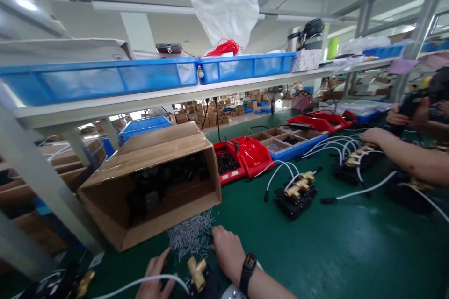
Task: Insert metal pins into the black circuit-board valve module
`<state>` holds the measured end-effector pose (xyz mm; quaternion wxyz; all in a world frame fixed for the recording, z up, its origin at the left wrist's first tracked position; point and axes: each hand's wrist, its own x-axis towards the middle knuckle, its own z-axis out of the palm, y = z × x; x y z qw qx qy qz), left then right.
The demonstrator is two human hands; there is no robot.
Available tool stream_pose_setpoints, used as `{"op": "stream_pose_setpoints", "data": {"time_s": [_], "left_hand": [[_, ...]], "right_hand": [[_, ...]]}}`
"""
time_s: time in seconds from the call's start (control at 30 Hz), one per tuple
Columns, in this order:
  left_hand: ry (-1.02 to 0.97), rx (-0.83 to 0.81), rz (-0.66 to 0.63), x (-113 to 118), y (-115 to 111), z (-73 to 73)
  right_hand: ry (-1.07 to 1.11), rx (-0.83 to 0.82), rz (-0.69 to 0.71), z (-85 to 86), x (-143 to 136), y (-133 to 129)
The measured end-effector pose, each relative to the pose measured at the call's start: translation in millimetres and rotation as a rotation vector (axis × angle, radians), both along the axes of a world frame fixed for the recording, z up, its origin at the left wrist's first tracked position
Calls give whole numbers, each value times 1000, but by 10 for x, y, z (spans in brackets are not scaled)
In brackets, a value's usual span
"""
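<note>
Brass fitting (197, 273) sits at the bottom edge of the view between my two hands, its long axis running roughly from 11 to 5 o'clock, a short branch sticking out toward 2 o'clock. My left hand (154, 278) rests at its 9 o'clock side, fingers loosely curled over a white tube (140, 282). My right hand (228, 250), at 1 o'clock from the fitting, reaches into the pile of small metal pins (191, 233) on the green table (333, 252); whether it pinches one I cannot tell. A cardboard box (150, 182) lies open at 11 o'clock.
</note>
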<state>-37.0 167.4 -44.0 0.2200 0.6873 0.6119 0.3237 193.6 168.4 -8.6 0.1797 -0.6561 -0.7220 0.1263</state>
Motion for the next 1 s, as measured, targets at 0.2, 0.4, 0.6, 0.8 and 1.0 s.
{"op": "stream_pose_setpoints", "data": {"time_s": [0.2, 0.4, 0.6, 0.8, 1.0], "left_hand": [[259, -74, -11, 261, 322, 28], [308, -47, 45, 390, 344, 34], [262, -53, 54, 412, 349, 81], [91, -21, 169, 302, 413, -7], [-511, -128, 295, 122, 371, -4]], "right_hand": [[-2, -33, -12, 34, -21, -4], [129, 19, 37, 17, 89, -26], [311, -1, 139, 104, 72, -97], [487, -145, 206, 140, 53, -103], [564, -229, 150, 114, 66, -52]]}}
